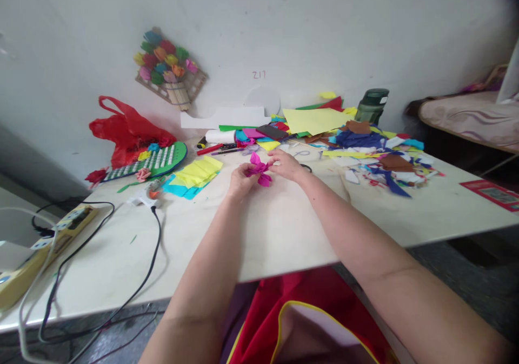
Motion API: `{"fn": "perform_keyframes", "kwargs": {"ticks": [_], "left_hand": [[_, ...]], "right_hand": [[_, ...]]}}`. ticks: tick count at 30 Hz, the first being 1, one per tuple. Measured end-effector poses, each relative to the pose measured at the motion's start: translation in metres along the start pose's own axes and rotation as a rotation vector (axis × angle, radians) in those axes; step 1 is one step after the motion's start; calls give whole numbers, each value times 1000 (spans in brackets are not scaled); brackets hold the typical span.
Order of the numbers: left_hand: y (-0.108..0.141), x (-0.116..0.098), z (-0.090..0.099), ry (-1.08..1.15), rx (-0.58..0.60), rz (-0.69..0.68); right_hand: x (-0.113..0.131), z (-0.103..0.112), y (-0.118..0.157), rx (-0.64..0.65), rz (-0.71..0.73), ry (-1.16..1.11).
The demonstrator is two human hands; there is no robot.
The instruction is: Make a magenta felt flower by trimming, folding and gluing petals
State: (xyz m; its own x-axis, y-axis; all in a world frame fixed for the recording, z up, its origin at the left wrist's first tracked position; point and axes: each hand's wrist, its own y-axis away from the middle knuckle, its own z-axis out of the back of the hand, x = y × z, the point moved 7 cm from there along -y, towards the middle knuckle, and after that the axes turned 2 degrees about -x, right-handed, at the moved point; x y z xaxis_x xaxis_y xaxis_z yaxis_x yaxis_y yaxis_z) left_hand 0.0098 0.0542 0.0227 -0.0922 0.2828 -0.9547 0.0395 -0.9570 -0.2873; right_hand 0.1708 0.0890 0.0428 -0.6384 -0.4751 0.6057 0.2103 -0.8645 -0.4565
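A magenta paper flower with several spread petals is held just above the middle of the white table. My left hand has its fingers closed on the flower's left side. From the right, my right hand pinches the edge of a petal between thumb and fingertips. The flower's centre is partly covered by my fingers. Part of a dark ring, perhaps a scissor handle, shows behind my right wrist.
Yellow paper sheets and a glue gun with a black cord lie left. A red bag and a green board with paper flowers stand farther back. Paper scraps and a green bottle are at right. A power strip sits at the left edge.
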Motion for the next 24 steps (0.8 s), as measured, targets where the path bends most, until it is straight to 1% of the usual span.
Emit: {"fn": "perform_keyframes", "kwargs": {"ticks": [4, 7, 9, 11, 15, 19, 24], "left_hand": [[0, 1, 1, -14, -10, 4], [-2, 3, 2, -6, -39, 16], [-3, 5, 3, 1, -58, 20], [-4, 7, 3, -9, -66, 19], [-5, 9, 3, -13, -66, 21], [-6, 10, 3, 0, -68, 26], [-6, 11, 3, -35, -59, 4]], "right_hand": [[7, 3, 3, -22, 33, 130], [17, 9, 6, -64, 24, 256], [25, 10, 7, -66, 36, 317], [29, 9, 8, -40, 36, 347], [28, 6, 7, 19, 21, 343], [27, 8, 7, -23, 35, 292], [17, 5, 7, -1, -70, 240]]}}
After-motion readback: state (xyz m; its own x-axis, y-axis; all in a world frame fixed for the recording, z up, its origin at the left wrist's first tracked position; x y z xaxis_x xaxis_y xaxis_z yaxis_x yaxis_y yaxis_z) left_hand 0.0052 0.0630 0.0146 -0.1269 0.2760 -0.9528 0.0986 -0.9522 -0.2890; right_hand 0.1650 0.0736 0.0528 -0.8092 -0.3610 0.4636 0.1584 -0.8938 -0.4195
